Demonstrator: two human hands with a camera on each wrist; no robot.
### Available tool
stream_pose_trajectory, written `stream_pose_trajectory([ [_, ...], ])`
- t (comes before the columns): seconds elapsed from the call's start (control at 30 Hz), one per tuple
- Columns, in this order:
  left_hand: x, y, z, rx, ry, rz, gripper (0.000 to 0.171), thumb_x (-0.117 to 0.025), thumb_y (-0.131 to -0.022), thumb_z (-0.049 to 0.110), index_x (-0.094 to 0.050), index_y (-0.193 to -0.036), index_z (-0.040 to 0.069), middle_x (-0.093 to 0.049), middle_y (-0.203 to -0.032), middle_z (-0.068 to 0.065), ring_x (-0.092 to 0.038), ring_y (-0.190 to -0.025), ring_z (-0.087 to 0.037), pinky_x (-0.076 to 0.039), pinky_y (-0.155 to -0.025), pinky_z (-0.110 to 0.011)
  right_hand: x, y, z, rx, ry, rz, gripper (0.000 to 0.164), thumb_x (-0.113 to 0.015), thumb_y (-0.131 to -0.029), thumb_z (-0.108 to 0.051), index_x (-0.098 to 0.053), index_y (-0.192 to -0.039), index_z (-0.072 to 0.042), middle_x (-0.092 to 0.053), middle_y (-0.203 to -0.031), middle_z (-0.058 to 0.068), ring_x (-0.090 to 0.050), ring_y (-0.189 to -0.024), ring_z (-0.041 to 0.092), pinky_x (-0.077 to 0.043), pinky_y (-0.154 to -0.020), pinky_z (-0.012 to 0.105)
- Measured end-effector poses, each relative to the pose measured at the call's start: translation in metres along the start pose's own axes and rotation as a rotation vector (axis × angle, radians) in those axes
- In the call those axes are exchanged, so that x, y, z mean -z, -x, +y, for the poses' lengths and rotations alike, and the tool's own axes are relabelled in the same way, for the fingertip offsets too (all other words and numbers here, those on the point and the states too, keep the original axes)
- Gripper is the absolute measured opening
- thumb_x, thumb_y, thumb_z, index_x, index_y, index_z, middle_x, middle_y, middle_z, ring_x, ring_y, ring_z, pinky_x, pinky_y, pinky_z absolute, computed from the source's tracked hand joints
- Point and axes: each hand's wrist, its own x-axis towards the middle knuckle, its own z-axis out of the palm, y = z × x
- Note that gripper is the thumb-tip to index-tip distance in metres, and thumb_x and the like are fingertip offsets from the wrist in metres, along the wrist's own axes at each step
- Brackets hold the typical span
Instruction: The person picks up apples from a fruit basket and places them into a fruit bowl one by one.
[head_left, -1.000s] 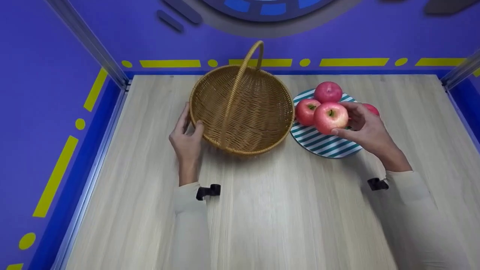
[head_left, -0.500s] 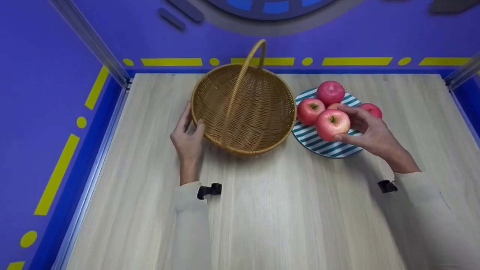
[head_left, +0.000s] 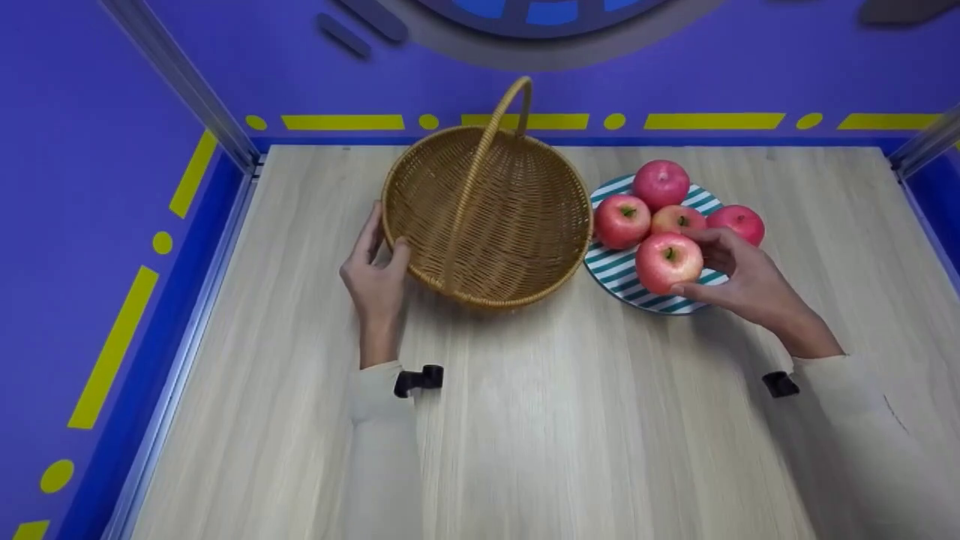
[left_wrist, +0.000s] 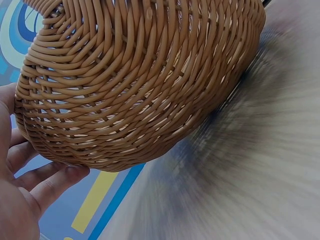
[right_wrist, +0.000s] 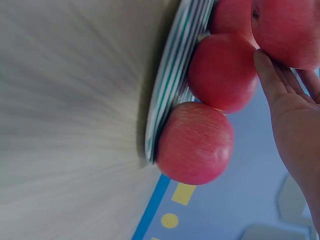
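In the head view, my left hand [head_left: 375,281] holds the left side of a round wicker basket [head_left: 517,217] with a tall arched handle. Its thumb lies at the rim, while the fingers support the outer weave [left_wrist: 125,95], as the left wrist view shows. No contents are visible inside the basket. My right hand [head_left: 750,285] grips a red apple [head_left: 669,262] between thumb and fingers, over the front part of a striped plate [head_left: 626,289]. The right wrist view has this apple [right_wrist: 290,30] raised off the plate. Several other apples rest there, one [head_left: 679,218] directly behind it.
The basket's right rim stands close to the plate's left edge. Light wood tabletop [head_left: 525,435] extends in front of both. A blue-purple wall [head_left: 712,82] closes off the back, and another [head_left: 82,187] the left side.
The held apple has come toward me and slightly right, away from the apples behind it. One of those, hidden earlier, now shows. My left hand and the basket stay almost where they were.
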Motion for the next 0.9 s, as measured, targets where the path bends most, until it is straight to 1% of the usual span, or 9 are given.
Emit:
stream_pose_trajectory([
  [0.1,0.000,0.000,0.001,0.004,-0.001,-0.002,0.055,-0.064,-0.093,-0.008,-0.057,-0.147,-0.007,-0.059,-0.149,-0.021,-0.059,-0.136,-0.037,-0.053,-0.107,-0.040,-0.001,0.002,0.002,-0.014,0.007,-0.003,0.077,-0.092,-0.084,-0.014,-0.051,-0.149,-0.005,-0.059,-0.142,0.009,-0.059,-0.121,0.004,-0.053,-0.094,0.015],
  [0.2,0.000,0.000,0.001,0.007,-0.004,-0.002,0.054,-0.064,-0.093,-0.008,-0.057,-0.147,-0.007,-0.058,-0.149,-0.021,-0.059,-0.136,-0.038,-0.054,-0.105,-0.040,-0.002,0.005,0.006,-0.001,0.019,-0.007,0.078,-0.092,-0.084,-0.016,-0.050,-0.149,-0.005,-0.058,-0.143,0.011,-0.058,-0.121,0.004,-0.053,-0.094,0.016],
  [0.27,0.000,-0.001,-0.005,0.010,-0.008,-0.001,0.054,-0.064,-0.093,-0.008,-0.057,-0.147,-0.007,-0.058,-0.149,-0.021,-0.058,-0.136,-0.038,-0.055,-0.104,-0.040,-0.002,0.006,0.009,0.006,0.024,-0.012,0.078,-0.092,-0.084,-0.017,-0.050,-0.149,-0.004,-0.058,-0.143,0.012,-0.058,-0.121,0.004,-0.053,-0.094,0.015],
  [0.37,0.001,-0.003,-0.018,0.014,-0.017,0.006,0.056,-0.064,-0.093,-0.008,-0.057,-0.148,-0.006,-0.058,-0.150,-0.019,-0.058,-0.136,-0.036,-0.056,-0.103,-0.040,-0.002,0.008,0.013,0.004,0.034,-0.021,0.077,-0.092,-0.085,-0.019,-0.050,-0.148,-0.004,-0.057,-0.142,0.012,-0.058,-0.120,0.003,-0.052,-0.094,0.013],
  [0.43,0.001,-0.004,-0.027,0.016,-0.023,0.010,0.056,-0.065,-0.094,-0.006,-0.057,-0.149,-0.003,-0.058,-0.151,-0.017,-0.058,-0.137,-0.034,-0.055,-0.104,-0.040,-0.003,0.009,0.016,-0.011,0.046,-0.022,0.078,-0.092,-0.085,-0.021,-0.050,-0.148,-0.004,-0.057,-0.142,0.012,-0.058,-0.119,0.003,-0.051,-0.094,0.013],
  [0.53,0.002,-0.005,-0.035,0.004,-0.030,0.012,0.057,-0.067,-0.093,-0.004,-0.059,-0.150,0.003,-0.059,-0.150,-0.012,-0.059,-0.137,-0.029,-0.053,-0.107,-0.042,-0.002,0.011,0.020,-0.037,0.053,-0.023,0.078,-0.092,-0.085,-0.022,-0.050,-0.147,-0.004,-0.058,-0.142,0.012,-0.058,-0.118,0.005,-0.052,-0.094,0.013],
  [0.67,0.003,-0.005,-0.037,-0.027,-0.029,0.007,0.057,-0.068,-0.094,-0.001,-0.062,-0.149,0.008,-0.062,-0.149,-0.006,-0.061,-0.135,-0.024,-0.052,-0.108,-0.047,-0.002,0.014,0.023,-0.060,0.050,-0.019,0.077,-0.093,-0.085,-0.024,-0.050,-0.146,-0.003,-0.058,-0.141,0.012,-0.058,-0.119,0.008,-0.052,-0.094,0.013],
  [0.8,0.003,-0.005,-0.037,-0.044,-0.013,-0.003,0.056,-0.067,-0.095,0.000,-0.061,-0.150,0.008,-0.061,-0.150,-0.005,-0.060,-0.136,-0.024,-0.053,-0.105,-0.054,-0.002,0.015,0.026,-0.085,0.040,-0.017,0.077,-0.093,-0.084,-0.025,-0.050,-0.145,-0.004,-0.058,-0.141,0.011,-0.059,-0.117,0.007,-0.052,-0.093,0.013],
  [0.9,0.004,-0.005,-0.038,-0.038,-0.003,-0.006,0.056,-0.067,-0.095,0.000,-0.061,-0.150,0.008,-0.060,-0.150,-0.005,-0.059,-0.136,-0.025,-0.054,-0.104,-0.055,-0.002,0.015,0.026,-0.110,0.032,-0.020,0.077,-0.093,-0.084,-0.026,-0.051,-0.144,-0.005,-0.059,-0.141,0.011,-0.061,-0.118,0.008,-0.052,-0.094,0.014],
])
